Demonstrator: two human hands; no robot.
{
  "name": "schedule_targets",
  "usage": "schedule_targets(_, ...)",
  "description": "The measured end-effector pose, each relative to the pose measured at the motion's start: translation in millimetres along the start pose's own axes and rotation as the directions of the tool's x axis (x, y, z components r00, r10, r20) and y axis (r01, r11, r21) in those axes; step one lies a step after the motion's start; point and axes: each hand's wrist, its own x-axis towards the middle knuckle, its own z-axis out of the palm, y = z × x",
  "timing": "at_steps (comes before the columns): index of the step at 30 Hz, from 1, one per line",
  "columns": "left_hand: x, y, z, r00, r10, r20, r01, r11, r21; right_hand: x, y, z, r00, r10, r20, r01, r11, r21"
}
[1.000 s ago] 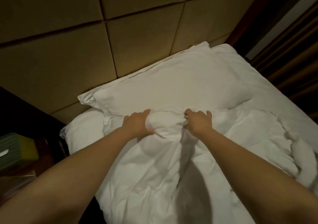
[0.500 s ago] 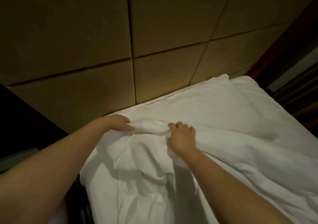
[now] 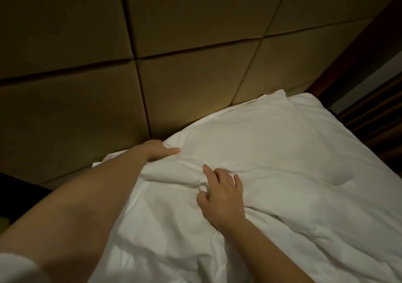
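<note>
Left hand [image 3: 159, 152] pinches the duvet [image 3: 174, 228] edge, headboard [image 3: 195, 76] just beyond it, right hand [image 3: 221, 193] lies spread on the bunched fold; pulled up, not yet smoothed.

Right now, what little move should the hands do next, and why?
Probably slide the right hand sideways to smooth the duvet: a rumpled ridge of it lies between that hand and the left hand, right by the pillow.

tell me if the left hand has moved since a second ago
Yes: the left hand has slid left along the pillow, from its middle to its left end, nearer the padded headboard and away from the right hand.
</note>
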Motion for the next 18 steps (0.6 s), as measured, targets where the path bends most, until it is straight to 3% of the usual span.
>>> schedule_targets(2,-15.2,19.0,5.3,0.995,0.091,-0.026,-0.094,0.989,-0.112,-2.2,-1.0,-7.2,0.986,0.088,0.14,-0.11,0.981,0.161)
schedule_targets(4,-40.9,41.9,9.3,0.967,0.183,-0.179,-0.227,0.935,-0.272,-1.8,-6.4,-16.7,0.957,0.206,0.205,-0.263,0.914,0.308)
schedule_targets(6,-78.8,66.7,6.1,0.914,0.288,-0.287,-0.392,0.81,-0.436,-2.1,-14.7,-29.0,0.935,0.317,0.156,-0.351,0.881,0.317)
schedule_targets(7,-100.1,79.7,1.6,0.862,0.38,-0.335,-0.498,0.755,-0.426,-1.5,-19.2,-39.3,0.926,0.359,0.114,-0.377,0.881,0.286)
schedule_targets(10,-177.0,114.2,-11.1,0.567,0.724,-0.393,-0.812,0.571,-0.121,1.5,-25.4,-65.2,0.898,0.426,-0.111,-0.359,0.854,0.375)
schedule_targets(12,-219.9,126.7,-20.9,0.272,0.868,-0.416,-0.914,0.369,0.171,9.7,-25.3,-79.7,0.883,0.407,-0.234,-0.304,0.875,0.376)
schedule_targets(13,-232.5,128.2,-27.3,0.176,0.884,-0.434,-0.919,0.306,0.25,13.2,-25.9,-85.2,0.881,0.364,-0.301,-0.256,0.904,0.344)
schedule_targets(14,-241.4,129.4,-35.9,0.164,0.863,-0.478,-0.922,0.307,0.238,17.6,-26.9,-93.1,0.861,0.327,-0.391,-0.195,0.92,0.34)
schedule_targets(16,-243.6,130.9,-55.1,0.325,0.723,-0.609,-0.907,0.421,0.015,25.4,-32.5,-115.9,0.832,0.289,-0.474,-0.074,0.904,0.421)
schedule_targets(18,-232.6,135.1,-70.6,0.509,0.571,-0.644,-0.846,0.469,-0.254,31.4,-40.8,-138.8,0.903,0.291,-0.316,-0.079,0.836,0.543)
